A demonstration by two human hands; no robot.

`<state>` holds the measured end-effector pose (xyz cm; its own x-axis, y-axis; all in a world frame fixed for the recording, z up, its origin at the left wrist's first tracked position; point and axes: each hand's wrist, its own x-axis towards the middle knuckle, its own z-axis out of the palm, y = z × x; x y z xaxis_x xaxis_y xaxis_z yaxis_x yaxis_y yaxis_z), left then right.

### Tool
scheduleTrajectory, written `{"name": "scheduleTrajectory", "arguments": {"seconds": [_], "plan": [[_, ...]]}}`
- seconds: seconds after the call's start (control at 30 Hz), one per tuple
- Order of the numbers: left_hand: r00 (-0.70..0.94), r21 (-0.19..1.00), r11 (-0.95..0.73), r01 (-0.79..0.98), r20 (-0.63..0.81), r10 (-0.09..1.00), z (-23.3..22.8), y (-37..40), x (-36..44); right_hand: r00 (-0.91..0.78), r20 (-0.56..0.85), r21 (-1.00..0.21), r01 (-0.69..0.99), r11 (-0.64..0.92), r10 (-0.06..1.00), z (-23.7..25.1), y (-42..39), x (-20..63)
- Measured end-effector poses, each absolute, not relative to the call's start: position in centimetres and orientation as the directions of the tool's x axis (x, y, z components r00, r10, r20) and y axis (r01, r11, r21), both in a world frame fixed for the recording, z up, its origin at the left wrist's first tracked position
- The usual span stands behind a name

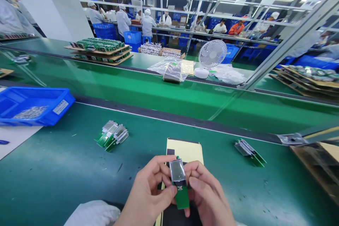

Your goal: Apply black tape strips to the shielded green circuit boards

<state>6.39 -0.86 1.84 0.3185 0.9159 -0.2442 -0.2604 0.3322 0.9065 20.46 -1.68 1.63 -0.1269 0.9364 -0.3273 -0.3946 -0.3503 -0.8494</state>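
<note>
Display module (179, 180), a small screen on a green board, sits pinched between both hands above the bench's near edge. Left hand (148, 192) nips its left side, right hand (208, 194) its right. It looks light, stiff and fragile; edges seem safest to grip.

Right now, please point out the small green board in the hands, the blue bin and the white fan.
green board (181, 197), head view, on its green lower part.
blue bin (57, 107), head view, on its front wall.
white fan (212, 53), head view, on its round grille.
</note>
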Motion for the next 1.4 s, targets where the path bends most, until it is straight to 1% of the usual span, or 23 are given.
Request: {"name": "scheduleTrajectory", "arguments": {"seconds": [0.07, 0.17, 0.23, 0.3, 0.33, 0.37, 0.4, 0.43, 0.47, 0.53, 0.6, 0.7, 0.9, 1.0, 1.1, 1.17, 1.23, 1.3, 1.4], "plan": [[0.305, 0.913, 0.315, -0.258, -0.233, 0.923, 1.5, -0.9, 6.5, -0.059, -0.318, -0.883, -0.345, -0.318, 0.946, 2.0, -1.5, 20.4], [0.267, 0.935, 0.264, -0.235, -0.199, 0.943, 1.0, -1.1, 6.8, 0.061, -0.243, -0.950, -0.217, -0.225, 0.968, 2.3, -1.3, 20.1], [0.249, 0.941, 0.256, -0.220, -0.200, 0.948, 0.9, -1.3, 7.0, 0.070, -0.193, -0.973, -0.146, -0.182, 0.979, 2.5, -1.1, 20.3], [0.207, 0.945, 0.270, -0.187, -0.230, 0.951, 0.9, -1.4, 7.0, 0.069, -0.145, -0.989, -0.014, -0.144, 0.987, 2.5, -0.7, 21.5], [0.173, 0.948, 0.277, -0.157, -0.250, 0.953, 0.9, -1.4, 6.9, 0.092, -0.092, -0.989, 0.106, -0.101, 0.992, 2.4, -0.4, 22.5], [0.137, 0.953, 0.279, -0.122, -0.262, 0.955, 1.0, -1.2, 6.7, 0.129, -0.005, -0.962, 0.270, -0.040, 0.992, 2.2, 0.0, 23.7], [0.115, 0.957, 0.278, -0.085, -0.267, 0.957, 1.0, -1.1, 6.5, 0.170, 0.107, -0.894, 0.448, 0.020, 0.980, 2.0, 0.3, 25.1], [0.118, 0.960, 0.277, -0.048, -0.270, 0.956, 1.0, -0.9, 6.2, 0.193, 0.225, -0.784, 0.618, 0.060, 0.955, 1.7, 0.7, 26.6], [0.145, 0.958, 0.285, -0.009, -0.281, 0.949, 1.0, -0.8, 5.9, 0.206, 0.331, -0.656, 0.752, 0.067, 0.921, 1.4, 1.0, 28.1], [0.208, 0.952, 0.299, 0.060, -0.305, 0.929, 0.9, -0.5, 5.2, 0.229, 0.415, -0.530, 0.848, 0.029, 0.880, 0.7, 1.7, 30.7], [0.226, 0.950, 0.294, 0.105, -0.311, 0.923, 0.7, -0.3, 4.8, 0.258, 0.450, -0.475, 0.880, -0.015, 0.855, 0.1, 2.3, 32.6], [0.201, 0.949, 0.297, 0.104, -0.312, 0.928, 0.4, -0.1, 4.6, 0.297, 0.496, -0.402, 0.911, -0.087, 0.816, -0.5, 2.8, 34.2], [0.097, 0.939, 0.328, 0.105, -0.338, 0.936, 0.5, 0.3, 5.1, 0.317, 0.542, -0.311, 0.936, -0.164, 0.778, -1.4, 3.3, 34.9], [0.103, 0.948, 0.280, 0.153, -0.297, 0.949, 0.4, 0.2, 5.1, 0.305, 0.555, -0.283, 0.944, -0.169, 0.774, -1.4, 3.4, 35.0], [0.130, 0.944, 0.199, 0.263, -0.239, 0.962, 0.0, 0.0, 4.8, 0.284, 0.571, -0.268, 0.951, -0.153, 0.770, -1.0, 3.3, 35.1], [0.146, 0.921, 0.109, 0.375, -0.174, 0.974, -0.2, 0.2, 4.5, 0.267, 0.589, -0.271, 0.954, -0.125, 0.762, -0.5, 3.1, 34.8], [0.157, 0.871, -0.002, 0.491, -0.086, 0.984, -0.3, 0.6, 4.3, 0.226, 0.599, -0.290, 0.955, -0.055, 0.768, 0.0, 3.1, 33.6], [0.170, 0.817, -0.089, 0.570, -0.011, 0.985, -0.4, 1.4, 4.4, 0.145, 0.580, -0.327, 0.943, 0.065, 0.801, 0.2, 3.1, 31.3], [0.203, 0.763, -0.155, 0.628, 0.032, 0.979, -0.7, 2.8, 4.9, -0.014, 0.499, -0.393, 0.887, 0.241, 0.866, 0.1, 3.1, 26.4]]}}
